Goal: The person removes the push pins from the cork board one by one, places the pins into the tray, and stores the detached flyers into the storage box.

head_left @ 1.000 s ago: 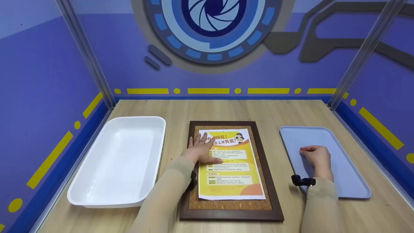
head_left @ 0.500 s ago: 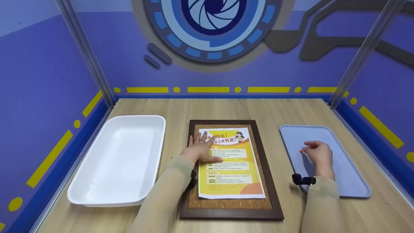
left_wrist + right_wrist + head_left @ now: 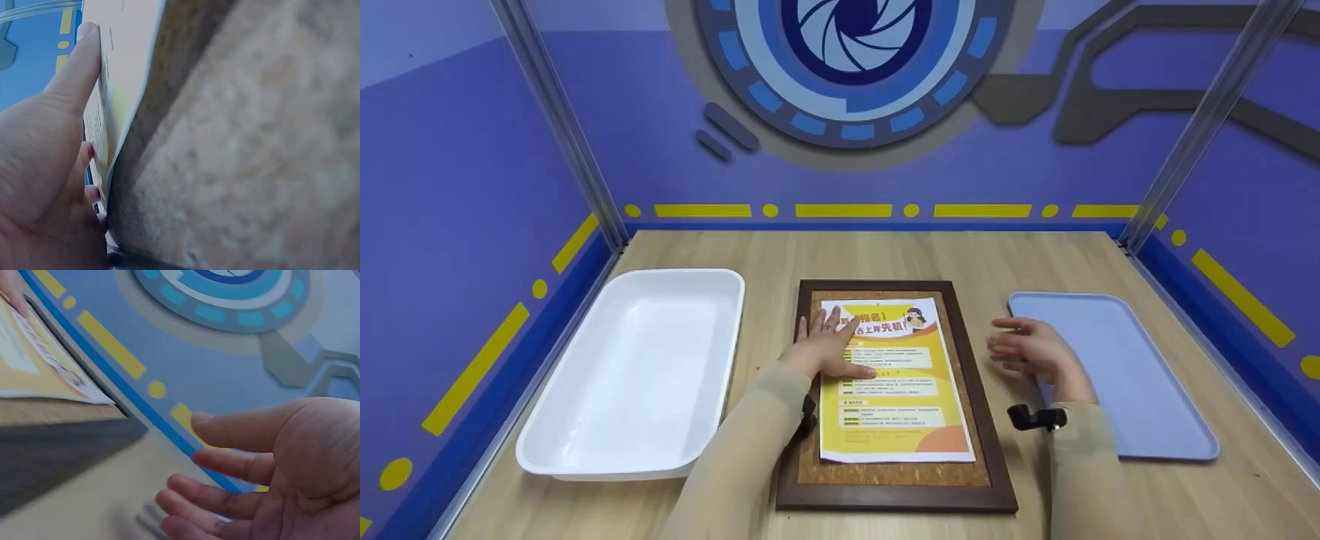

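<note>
My left hand (image 3: 826, 352) lies flat with spread fingers on the upper left of a yellow printed poster (image 3: 896, 420). Under the poster is a cork board (image 3: 885, 474) in a dark brown frame. In the left wrist view, the thumb rests along the sheet and the sheet's edge stands slightly off the cork. My right hand (image 3: 1039, 356) hovers between the board and the blue-grey tray (image 3: 1140, 360), over the tray's left edge. Its thumb and fingers (image 3: 225, 495) are apart, with nothing seen between them in the right wrist view.
A deep white basin (image 3: 637, 375) stands left of the board. Purple-blue panels (image 3: 615, 135) enclose the wooden table (image 3: 765, 255) on the left, back and right. A black wrist camera (image 3: 1035, 417) sits on the right wrist.
The right hand has moved left from over the tray, its fingers spreading. A small orange-red thing seen by its fingertips half a second ago is not visible now. The left hand stays put.
</note>
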### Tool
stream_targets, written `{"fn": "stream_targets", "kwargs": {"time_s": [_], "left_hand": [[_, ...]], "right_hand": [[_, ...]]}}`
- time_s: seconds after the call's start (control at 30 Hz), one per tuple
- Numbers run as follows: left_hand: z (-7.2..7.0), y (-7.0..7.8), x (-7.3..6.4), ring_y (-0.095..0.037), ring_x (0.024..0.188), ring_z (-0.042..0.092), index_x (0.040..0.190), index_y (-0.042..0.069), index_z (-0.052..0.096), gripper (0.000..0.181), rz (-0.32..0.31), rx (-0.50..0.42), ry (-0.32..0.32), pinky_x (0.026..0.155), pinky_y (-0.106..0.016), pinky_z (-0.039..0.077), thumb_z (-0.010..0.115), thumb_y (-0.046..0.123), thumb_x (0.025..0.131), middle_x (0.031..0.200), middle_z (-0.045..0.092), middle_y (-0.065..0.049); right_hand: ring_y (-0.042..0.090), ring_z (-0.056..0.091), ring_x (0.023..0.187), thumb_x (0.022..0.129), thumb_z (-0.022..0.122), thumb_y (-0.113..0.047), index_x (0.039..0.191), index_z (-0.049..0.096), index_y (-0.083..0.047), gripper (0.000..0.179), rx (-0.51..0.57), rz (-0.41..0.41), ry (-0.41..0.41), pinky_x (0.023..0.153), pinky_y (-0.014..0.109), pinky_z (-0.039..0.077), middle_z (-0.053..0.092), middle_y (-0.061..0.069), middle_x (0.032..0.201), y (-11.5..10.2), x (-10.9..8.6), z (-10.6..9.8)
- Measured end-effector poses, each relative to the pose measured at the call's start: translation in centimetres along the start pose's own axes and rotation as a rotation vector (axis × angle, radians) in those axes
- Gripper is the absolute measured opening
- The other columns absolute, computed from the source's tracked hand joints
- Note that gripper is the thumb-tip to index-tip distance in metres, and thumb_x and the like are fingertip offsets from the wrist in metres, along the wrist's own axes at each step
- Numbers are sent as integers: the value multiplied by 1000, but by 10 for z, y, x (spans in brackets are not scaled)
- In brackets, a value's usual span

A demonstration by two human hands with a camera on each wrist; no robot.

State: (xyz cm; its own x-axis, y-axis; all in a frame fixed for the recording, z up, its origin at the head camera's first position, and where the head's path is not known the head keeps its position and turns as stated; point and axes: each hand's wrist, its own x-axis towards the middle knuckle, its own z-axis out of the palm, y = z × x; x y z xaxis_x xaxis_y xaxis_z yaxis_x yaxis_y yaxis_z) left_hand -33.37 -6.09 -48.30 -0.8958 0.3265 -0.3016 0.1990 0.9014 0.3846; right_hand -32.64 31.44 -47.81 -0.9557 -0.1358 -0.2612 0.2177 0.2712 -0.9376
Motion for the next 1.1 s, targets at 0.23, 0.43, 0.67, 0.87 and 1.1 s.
{"fn": "stream_targets", "kwargs": {"time_s": [0.23, 0.43, 0.67, 0.87, 1.1], "left_hand": [[-1, 2, 0, -36, 162, -9, 167, 26, 15, 111, -1, 12, 6, 129, -59, -10, 70, 72, 83, 175, -4, -10], [-4, 7, -2, -35, 162, -10, 166, 25, 19, 111, -29, -58, 13, 130, -56, -9, 77, 66, 81, 175, -3, -10], [-2, 11, -5, -37, 162, -8, 167, 18, 15, 103, -99, -247, 87, 132, -52, -2, 78, 47, 89, 174, -6, -16], [-11, 7, -17, -39, 148, 40, 160, 1, 30, 68, -184, -595, 295, 123, -53, 35, 58, 29, 105, 162, 36, -27], [-20, -9, -36, -18, 90, 59, 160, 1, 27, 61, -275, -901, 140, 73, -32, 57, 47, 27, 109, 140, 56, -22]], "right_hand": [[15, 60, 100, 98, 66, -8, 151, 39, 10, 62, -77, 82, -15, 83, 31, 57, 63, 13, 123, -2, 11, 37], [16, 62, 96, 91, 68, 3, 146, 45, 13, 61, -244, 68, 47, 77, 29, 57, 63, 28, 129, -4, 13, 50], [14, 61, 89, 89, 68, 8, 143, 49, 13, 58, -246, 83, 72, 70, 26, 56, 67, 18, 114, -1, 15, 54], [15, 62, 89, 89, 66, 10, 141, 50, 14, 55, -248, 70, 63, 68, 24, 54, 68, 20, 113, -1, 13, 56], [10, 60, 87, 87, 69, 10, 142, 49, 15, 59, -275, 57, 75, 65, 22, 55, 67, 24, 120, -4, 13, 55]]}}
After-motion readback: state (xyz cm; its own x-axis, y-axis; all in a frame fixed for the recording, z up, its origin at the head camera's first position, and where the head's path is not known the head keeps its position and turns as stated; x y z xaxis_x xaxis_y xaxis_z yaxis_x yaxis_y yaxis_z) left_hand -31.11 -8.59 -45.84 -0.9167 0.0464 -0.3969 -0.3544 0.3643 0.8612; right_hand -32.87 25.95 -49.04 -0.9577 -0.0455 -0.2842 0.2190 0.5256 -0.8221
